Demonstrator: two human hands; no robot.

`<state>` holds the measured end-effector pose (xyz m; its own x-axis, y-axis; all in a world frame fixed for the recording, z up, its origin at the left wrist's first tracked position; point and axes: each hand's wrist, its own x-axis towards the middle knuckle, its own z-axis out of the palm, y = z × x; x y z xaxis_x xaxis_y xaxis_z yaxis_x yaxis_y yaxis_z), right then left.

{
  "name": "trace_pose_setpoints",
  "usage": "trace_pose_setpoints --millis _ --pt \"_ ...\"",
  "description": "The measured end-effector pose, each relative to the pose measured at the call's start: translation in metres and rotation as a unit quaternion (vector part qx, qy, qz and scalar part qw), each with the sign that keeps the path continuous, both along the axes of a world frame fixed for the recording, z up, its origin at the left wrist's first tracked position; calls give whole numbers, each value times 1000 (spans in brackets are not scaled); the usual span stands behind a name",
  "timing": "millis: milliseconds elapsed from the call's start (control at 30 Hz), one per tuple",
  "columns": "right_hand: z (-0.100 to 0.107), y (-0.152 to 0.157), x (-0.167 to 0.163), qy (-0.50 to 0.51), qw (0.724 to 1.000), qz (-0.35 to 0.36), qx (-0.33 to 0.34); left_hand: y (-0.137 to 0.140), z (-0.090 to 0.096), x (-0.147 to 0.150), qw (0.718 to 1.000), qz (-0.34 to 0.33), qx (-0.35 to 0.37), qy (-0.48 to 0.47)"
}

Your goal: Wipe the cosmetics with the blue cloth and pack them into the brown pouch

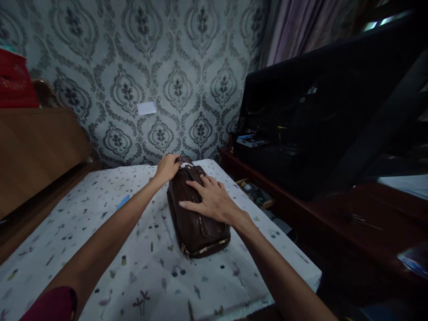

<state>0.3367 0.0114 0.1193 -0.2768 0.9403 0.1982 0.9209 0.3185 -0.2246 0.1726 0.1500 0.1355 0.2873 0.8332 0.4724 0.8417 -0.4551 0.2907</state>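
Observation:
A dark brown leather bag (197,243) with metal zips lies on a white patterned cloth (133,249). Its zipped end points toward me. My left hand (168,167) is at the bag's far end, with its fingers curled over the edge beside the handle; the fingertips are partly hidden. My right hand (214,198) rests on top of the bag with thumb and fingers spread, covering part of the front pocket and its zip. A small blue item (123,201) lies on the cloth, left of the bag and partly behind my left forearm.
Patterned wallpaper (177,84) rises behind the cloth. On the left is a wooden headboard-like panel (36,151) with a red box (16,80) on it. A large black screen (321,102) stands on a dark red cabinet (301,214) at right. An open drawer (256,194) sits below.

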Motion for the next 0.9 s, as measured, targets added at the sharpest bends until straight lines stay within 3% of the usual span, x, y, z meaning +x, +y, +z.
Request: trace_pose_setpoints --millis 367,567,700,900 --pt "-1 -3 -3 6 1000 -8 8 -15 6 13 998 -68 -4 17" --pt "-1 -5 3 43 999 -1 29 2 -8 32 993 -105 -53 11" --pt "-5 1 11 71 995 -39 49 14 -19 24 990 -112 -82 -5" --pt "-12 5 12 26 996 -39 74 17 -26 14 990 -120 -73 -26"
